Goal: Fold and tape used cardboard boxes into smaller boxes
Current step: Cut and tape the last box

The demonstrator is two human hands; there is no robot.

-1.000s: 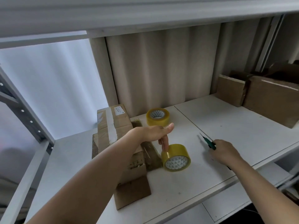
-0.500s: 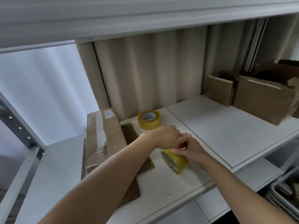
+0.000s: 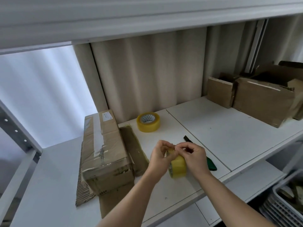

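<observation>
The person is holding a yellow tape roll point(image 3: 177, 166) just above the shelf point(image 3: 229, 128), beside the taped cardboard box point(image 3: 105, 148). The left hand point(image 3: 159, 158) is gripping the roll, its fingers curled round it, while the right hand point(image 3: 194, 155) is pinching at its top edge, apparently picking for the loose tape end. Next, that end likely needs peeling free and drawing out toward the box. A second roll point(image 3: 148, 122) and a green-handled cutter point(image 3: 210, 164) are lying nearby.

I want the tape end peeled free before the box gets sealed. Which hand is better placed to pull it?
The right hand, probably: its fingers pinch at the top of the tape roll, while the left hand grips the roll's side and steadies it.
</observation>
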